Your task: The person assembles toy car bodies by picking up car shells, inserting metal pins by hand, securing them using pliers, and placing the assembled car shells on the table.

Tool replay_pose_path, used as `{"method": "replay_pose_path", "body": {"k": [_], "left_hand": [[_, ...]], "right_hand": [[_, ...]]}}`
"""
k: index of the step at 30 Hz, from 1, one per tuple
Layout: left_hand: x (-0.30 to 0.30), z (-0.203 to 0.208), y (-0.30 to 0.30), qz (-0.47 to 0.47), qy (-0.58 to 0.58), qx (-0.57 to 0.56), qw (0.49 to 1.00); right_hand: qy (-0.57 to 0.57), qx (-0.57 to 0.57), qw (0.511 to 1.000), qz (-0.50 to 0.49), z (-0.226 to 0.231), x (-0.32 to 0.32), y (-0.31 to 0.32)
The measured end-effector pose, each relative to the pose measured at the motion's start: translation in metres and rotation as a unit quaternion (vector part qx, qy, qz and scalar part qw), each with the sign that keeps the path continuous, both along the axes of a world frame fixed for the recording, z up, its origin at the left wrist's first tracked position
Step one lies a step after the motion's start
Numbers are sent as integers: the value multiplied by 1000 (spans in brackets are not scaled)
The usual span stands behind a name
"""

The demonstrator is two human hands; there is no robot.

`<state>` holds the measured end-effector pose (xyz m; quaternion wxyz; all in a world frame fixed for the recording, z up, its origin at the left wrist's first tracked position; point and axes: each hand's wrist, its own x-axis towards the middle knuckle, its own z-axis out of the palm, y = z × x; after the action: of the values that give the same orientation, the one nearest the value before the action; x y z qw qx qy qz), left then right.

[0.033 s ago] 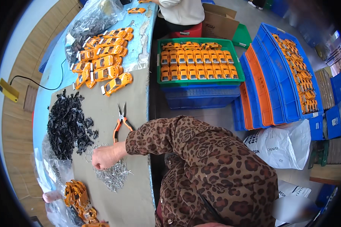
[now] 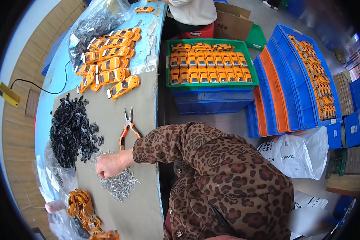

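My right hand rests with curled fingers at the upper left side of a heap of small, thin silver metal pins. Its fingertips point down into the pins, and what they pinch is hidden. Just beyond the wrist lie long-nose pliers with orange and black handles, jaws pointing away. A pile of black plastic pieces spreads left of the hand. At the bottom edge shows part of an orange toy car, slightly blurred. My left hand is out of the picture.
Orange toy cars stand in rows at the far table end, others in a heap near left. Clear bags line the table. A green crate of cars and stacked blue crates stand right. Another person sits beyond.
The orange car at the bottom edge has come slightly further into view. My right hand has barely shifted.
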<state>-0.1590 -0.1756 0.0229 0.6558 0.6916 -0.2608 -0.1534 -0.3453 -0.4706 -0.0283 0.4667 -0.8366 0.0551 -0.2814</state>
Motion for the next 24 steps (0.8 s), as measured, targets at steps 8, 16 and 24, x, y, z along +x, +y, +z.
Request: {"method": "replay_pose_path", "body": {"k": [8, 16, 24], "left_hand": [[-64, -27, -66, -283, 60, -12, 957], [-86, -28, -98, -312, 47, 59, 947], [-90, -22, -93, -312, 10, 105, 944]], "right_hand": [[-14, 266, 963, -40, -1, 11, 31], [-90, 314, 943, -65, 5, -14, 42], [-167, -39, 982, -85, -14, -13, 48]]}}
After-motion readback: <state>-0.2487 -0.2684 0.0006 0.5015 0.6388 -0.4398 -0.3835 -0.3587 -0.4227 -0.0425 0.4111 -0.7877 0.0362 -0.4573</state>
